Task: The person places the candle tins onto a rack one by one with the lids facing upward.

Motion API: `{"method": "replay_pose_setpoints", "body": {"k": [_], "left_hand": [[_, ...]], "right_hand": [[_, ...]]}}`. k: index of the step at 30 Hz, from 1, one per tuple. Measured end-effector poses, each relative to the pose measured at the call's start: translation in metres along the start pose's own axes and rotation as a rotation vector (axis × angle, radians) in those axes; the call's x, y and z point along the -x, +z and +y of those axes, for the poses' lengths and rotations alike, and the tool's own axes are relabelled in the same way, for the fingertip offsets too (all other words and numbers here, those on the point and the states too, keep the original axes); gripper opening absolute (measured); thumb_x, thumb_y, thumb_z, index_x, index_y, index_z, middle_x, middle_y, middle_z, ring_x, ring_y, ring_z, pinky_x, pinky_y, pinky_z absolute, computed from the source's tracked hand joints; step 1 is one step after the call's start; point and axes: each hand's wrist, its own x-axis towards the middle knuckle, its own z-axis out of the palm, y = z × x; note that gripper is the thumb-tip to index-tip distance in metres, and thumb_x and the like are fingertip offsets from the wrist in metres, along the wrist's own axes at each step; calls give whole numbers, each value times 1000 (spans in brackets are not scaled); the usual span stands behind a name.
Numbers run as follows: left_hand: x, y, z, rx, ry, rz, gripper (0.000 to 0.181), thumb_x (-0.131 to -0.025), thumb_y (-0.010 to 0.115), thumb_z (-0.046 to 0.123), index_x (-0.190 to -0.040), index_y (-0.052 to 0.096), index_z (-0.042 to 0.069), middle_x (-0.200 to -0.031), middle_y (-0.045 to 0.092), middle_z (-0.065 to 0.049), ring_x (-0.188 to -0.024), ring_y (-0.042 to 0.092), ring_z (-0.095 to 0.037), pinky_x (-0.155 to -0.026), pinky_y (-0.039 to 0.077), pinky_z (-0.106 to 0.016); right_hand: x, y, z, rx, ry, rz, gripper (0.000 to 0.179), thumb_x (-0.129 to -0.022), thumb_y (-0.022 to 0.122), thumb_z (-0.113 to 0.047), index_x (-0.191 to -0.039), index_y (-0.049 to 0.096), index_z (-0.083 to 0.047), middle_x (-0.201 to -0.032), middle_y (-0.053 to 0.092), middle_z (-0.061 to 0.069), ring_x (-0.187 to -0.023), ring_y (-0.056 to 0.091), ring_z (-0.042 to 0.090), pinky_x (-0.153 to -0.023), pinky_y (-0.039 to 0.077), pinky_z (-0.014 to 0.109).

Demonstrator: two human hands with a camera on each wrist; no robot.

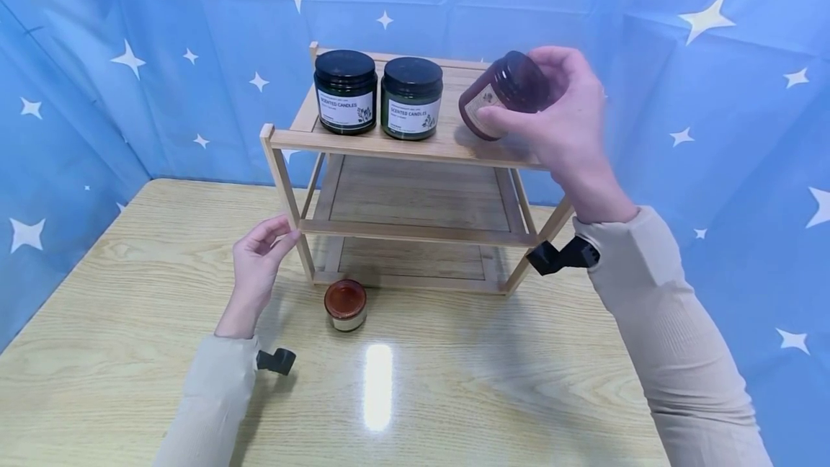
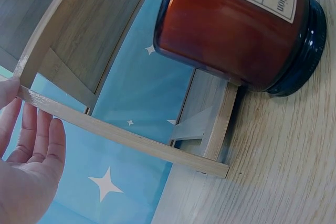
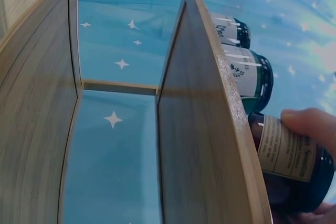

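Note:
My right hand (image 1: 570,117) grips a dark red candle jar (image 1: 476,99) with a black lid, tilted over the right end of the wooden rack's (image 1: 415,233) top shelf. The right wrist view shows a cream label on that jar (image 3: 283,150) with the thumb pressing its side. Left of it, two dark green scented candle jars (image 1: 346,92) stand side by side, black lids on. My left hand (image 1: 259,254) pinches the rack's front left post (image 2: 105,124) between thumb and fingers. An amber candle jar (image 1: 346,304) stands on the table near the rack's foot, its black end down.
The rack has two lower shelves (image 1: 421,197) under the top one. It stands on a light wood-grain table (image 1: 162,258). A blue curtain with white stars (image 1: 214,20) hangs close behind. Black wrist cameras (image 1: 277,361) stick out from both sleeves.

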Motion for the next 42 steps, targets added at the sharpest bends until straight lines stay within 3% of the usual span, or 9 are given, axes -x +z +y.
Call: {"method": "replay_pose_setpoints", "body": {"k": [10, 20, 30, 42], "left_hand": [[0, 0, 0, 0, -6, 5, 29, -82, 62, -13, -94, 71, 12, -87, 67, 4, -85, 64, -8, -81, 52, -18], [0, 1, -1, 7, -1, 3, 30, -82, 62, -13, -93, 72, 12, -86, 67, 4, -84, 63, -8, -80, 52, -18], [-1, 1, -1, -6, 1, 0, 30, -82, 62, -12, -93, 72, 14, -86, 67, 5, -85, 63, -8, -81, 52, -18], [-1, 0, -1, 4, 2, 4, 31, -82, 62, -13, -92, 72, 14, -86, 67, 5, -85, 63, -8, -81, 52, -19]], "right_hand": [[-6, 5, 1, 90, 44, -76, 71, -63, 86, -5, -127, 53, -9, -122, 58, 6, -106, 56, 16, -96, 44, 24], [-7, 8, 3, 183, 11, -93, 72, -64, 86, -8, -128, 53, -10, -124, 58, 5, -105, 55, 15, -93, 44, 23], [-10, 9, 2, 249, 19, -169, 78, -65, 86, -12, -133, 49, -12, -130, 55, 4, -111, 53, 14, -97, 40, 21], [-11, 14, 0, 229, 10, -204, 78, -67, 85, -9, -135, 47, -8, -130, 54, 7, -110, 55, 16, -97, 42, 22]]}}
